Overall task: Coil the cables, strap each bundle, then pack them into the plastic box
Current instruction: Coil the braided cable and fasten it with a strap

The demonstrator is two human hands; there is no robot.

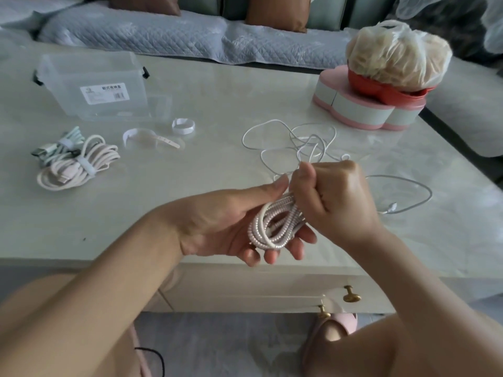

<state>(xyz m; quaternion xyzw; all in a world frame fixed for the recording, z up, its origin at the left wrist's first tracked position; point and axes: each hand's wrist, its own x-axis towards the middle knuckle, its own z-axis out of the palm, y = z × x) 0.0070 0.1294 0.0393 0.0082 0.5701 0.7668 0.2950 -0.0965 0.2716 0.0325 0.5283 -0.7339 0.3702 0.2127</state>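
Above the table [190, 213], both hands' fingers [304, 197] grip the coiled pink cable [268, 232].

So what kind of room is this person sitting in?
Most likely a living room at home. A sofa with a quilted cover and brown cushions runs behind a low table with drawers, and a pink heart-shaped snack box sits on the table.

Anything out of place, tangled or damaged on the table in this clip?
Only the thin white cable, sprawled in loose, overlapping loops on the table beyond the hands; it is not yet coiled. Two strapped bundles lie tidy beside the plastic box. No damage shows.
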